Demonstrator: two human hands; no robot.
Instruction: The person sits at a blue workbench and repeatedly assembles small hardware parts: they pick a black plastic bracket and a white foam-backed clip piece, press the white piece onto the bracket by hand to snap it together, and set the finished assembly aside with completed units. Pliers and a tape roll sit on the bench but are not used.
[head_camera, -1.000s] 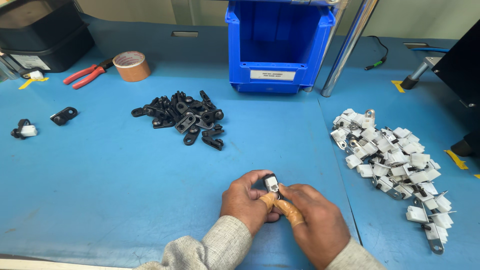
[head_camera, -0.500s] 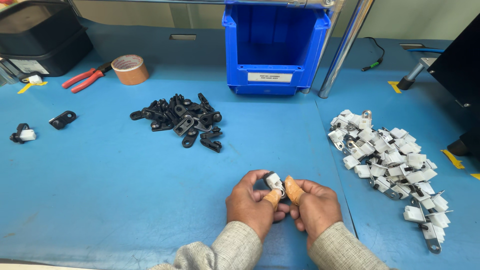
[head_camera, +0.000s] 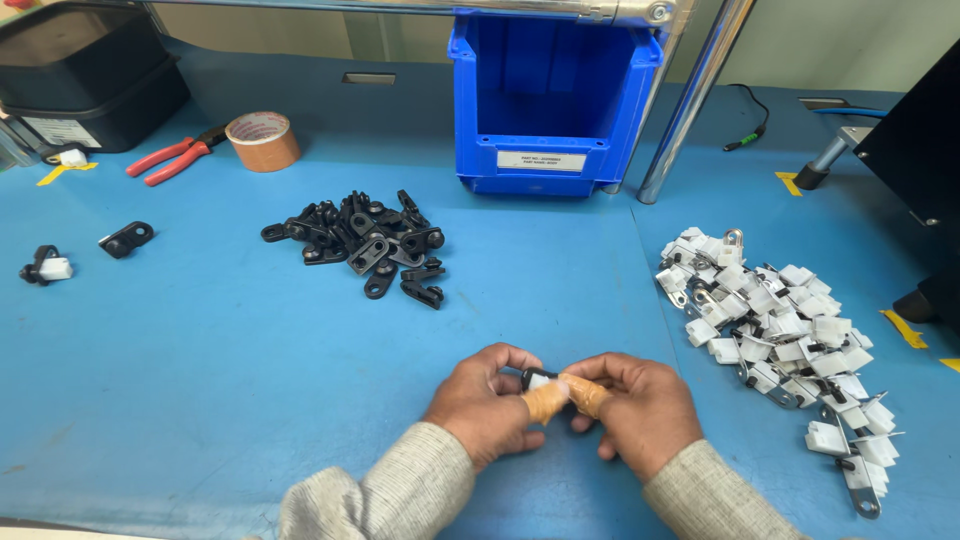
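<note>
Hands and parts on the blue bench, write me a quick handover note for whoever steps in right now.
Left hand and right hand meet over the near edge of the bench, pinching one small black-and-white part between thumbs with tan finger covers.
Black clips lie piled at centre; white clips are heaped on the right.
Done: one joined black-and-white piece sits far left, with a single black clip beside it.
Left: both piles look large. The blue bin at the back looks empty from here.
</note>
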